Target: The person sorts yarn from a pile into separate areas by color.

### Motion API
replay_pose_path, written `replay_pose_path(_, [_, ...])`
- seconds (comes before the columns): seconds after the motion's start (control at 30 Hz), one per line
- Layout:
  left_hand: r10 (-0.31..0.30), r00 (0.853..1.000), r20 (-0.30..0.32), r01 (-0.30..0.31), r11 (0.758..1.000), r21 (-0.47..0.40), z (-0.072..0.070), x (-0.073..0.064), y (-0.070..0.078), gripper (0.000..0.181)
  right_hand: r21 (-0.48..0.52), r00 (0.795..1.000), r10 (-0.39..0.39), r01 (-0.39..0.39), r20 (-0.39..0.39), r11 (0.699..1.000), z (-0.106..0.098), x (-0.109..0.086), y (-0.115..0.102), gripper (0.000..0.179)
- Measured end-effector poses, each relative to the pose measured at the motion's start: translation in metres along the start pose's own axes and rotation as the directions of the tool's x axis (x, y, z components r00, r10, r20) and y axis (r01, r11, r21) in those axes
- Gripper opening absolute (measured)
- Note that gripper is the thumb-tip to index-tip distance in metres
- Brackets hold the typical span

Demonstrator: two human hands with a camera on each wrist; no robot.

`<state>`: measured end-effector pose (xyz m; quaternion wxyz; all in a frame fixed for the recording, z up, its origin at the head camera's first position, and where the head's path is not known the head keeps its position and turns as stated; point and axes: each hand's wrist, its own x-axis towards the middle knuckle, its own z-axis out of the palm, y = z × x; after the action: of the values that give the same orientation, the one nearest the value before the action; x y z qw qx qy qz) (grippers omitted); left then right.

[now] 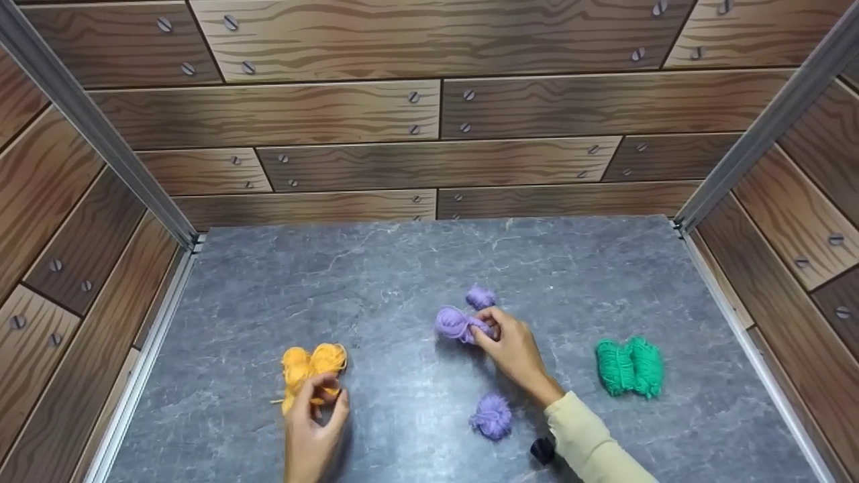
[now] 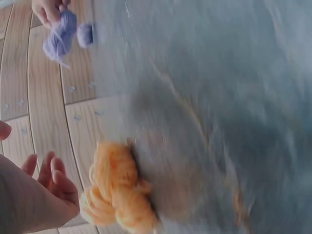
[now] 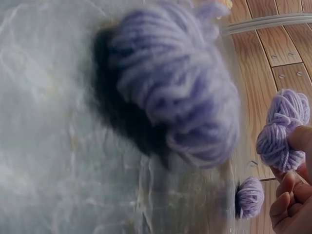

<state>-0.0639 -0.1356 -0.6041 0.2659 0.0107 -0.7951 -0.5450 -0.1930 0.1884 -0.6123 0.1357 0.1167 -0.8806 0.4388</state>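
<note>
Between thumb and fingers, my right hand [image 1: 513, 345] pinches a purple yarn ball [image 1: 455, 324] over the middle of the table; the right wrist view shows this yarn [image 3: 280, 134] as two joined lobes. Just behind it lies a small purple yarn ball [image 1: 480, 296]. Nearer the front sits another purple yarn ball [image 1: 492, 417], large and blurred in the right wrist view. At the left, my left hand [image 1: 314, 429] has loosely bent fingers and overlaps the orange yarn balls [image 1: 298, 369] in the head view. In the left wrist view the hand is beside the orange yarn [image 2: 117, 180], holding nothing.
Two green yarn bundles [image 1: 629, 367] lie side by side on the right of the grey marbled table [image 1: 389, 268]. A small black object [image 1: 542, 451] shows beside the right sleeve. Wood-patterned walls [image 1: 429, 114] and metal rails [image 1: 738, 127] bound the back and sides.
</note>
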Motion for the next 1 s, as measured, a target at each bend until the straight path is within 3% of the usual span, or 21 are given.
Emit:
replay_pose_path(0.13, [0.038, 0.998, 0.044, -0.036, 0.998, -0.051, 0.010, -0.009, 0.003, 0.035, -0.010, 1.000, 0.021, -0.021, -0.004, 1.000, 0.001, 0.004, 0.003, 0.014])
replay_pose_path(0.37, [0.114, 0.987, 0.114, -0.110, 0.993, -0.040, 0.033, -0.022, 0.006, 0.039, -0.052, 0.997, 0.070, -0.072, -0.040, 0.996, 0.003, 0.011, 0.007, 0.014])
replay_pose_path(0.6, [0.102, 0.972, 0.210, -0.085, 0.993, -0.087, 0.060, -0.035, 0.013, 0.044, -0.089, 0.992, 0.109, -0.114, -0.057, 0.989, 0.006, 0.015, 0.012, 0.015])
replay_pose_path(0.83, [0.058, 0.929, 0.365, -0.021, 0.994, -0.103, 0.083, -0.044, 0.023, 0.046, -0.107, 0.984, 0.157, -0.165, -0.078, 0.980, 0.008, 0.019, 0.016, 0.018])
replay_pose_path(1.0, [0.102, 0.901, 0.422, -0.096, 0.995, -0.036, 0.102, -0.051, 0.027, 0.050, -0.122, 0.981, 0.179, -0.187, -0.076, 0.975, 0.009, 0.020, 0.019, 0.021])
